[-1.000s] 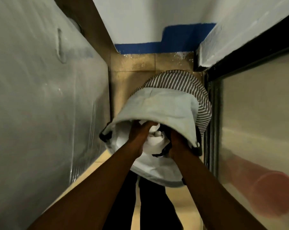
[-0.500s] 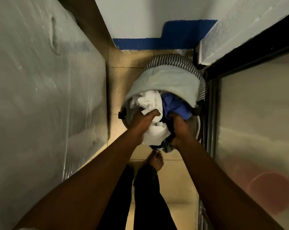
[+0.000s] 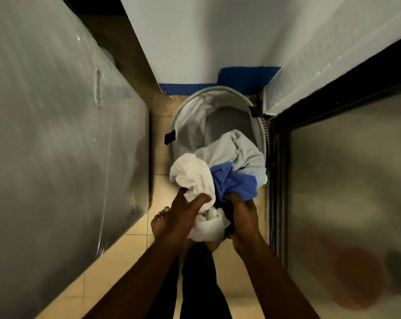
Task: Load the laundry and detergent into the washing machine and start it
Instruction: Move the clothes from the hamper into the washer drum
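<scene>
Working space was a narrow floor (image 3: 162, 180) corridor. A tall plastic-wrapped appliance side (image 3: 56, 146) walled off 9 o'clock; a dark-framed glass door (image 3: 344, 180) closed 3 o'clock. At 12 o'clock the laundry basket (image 3: 218, 93) filled nearly the whole width, backed by the wall (image 3: 206, 42). Clothes bundle (image 3: 218, 176) overhung the basket's near rim. Bare foot (image 3: 162, 219) stood at 7 o'clock of the bundle. Open floor remained only toward 6 o'clock.
</scene>
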### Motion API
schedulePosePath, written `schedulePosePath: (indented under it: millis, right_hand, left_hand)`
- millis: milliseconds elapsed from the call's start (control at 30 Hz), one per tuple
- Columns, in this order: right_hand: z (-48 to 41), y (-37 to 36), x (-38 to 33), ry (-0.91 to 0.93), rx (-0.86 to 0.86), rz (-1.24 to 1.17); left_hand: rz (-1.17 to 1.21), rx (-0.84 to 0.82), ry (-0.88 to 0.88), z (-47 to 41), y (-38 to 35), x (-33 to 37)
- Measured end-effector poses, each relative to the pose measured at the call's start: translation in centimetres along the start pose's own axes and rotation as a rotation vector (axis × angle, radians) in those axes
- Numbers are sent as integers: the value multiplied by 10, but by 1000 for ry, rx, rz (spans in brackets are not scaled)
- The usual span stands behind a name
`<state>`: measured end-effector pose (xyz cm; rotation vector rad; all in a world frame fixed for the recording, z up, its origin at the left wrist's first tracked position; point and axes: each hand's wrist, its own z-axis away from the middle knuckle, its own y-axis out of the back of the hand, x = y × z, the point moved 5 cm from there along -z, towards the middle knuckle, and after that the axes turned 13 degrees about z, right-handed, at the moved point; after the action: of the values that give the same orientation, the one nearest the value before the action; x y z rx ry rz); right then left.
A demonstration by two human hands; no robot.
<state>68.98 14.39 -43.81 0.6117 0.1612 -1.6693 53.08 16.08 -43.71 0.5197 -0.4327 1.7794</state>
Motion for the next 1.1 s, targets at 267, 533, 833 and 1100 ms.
schedulePosePath:
  millis: [267,533,833,1100]
  right_hand:
    - [114,10,-48,188,6,127]
    - [235,19,-133,368,-133,154]
    - [392,3,-200,609,-206,98]
    - [517,-104,-224,771,-259,112]
  left_hand:
    - [132,66,-72,107,31,36]
    - [312,30,-310,234,51,139]
    - [411,-30,-552,367,112,222]
    - [509,-51,-697,431,238,282]
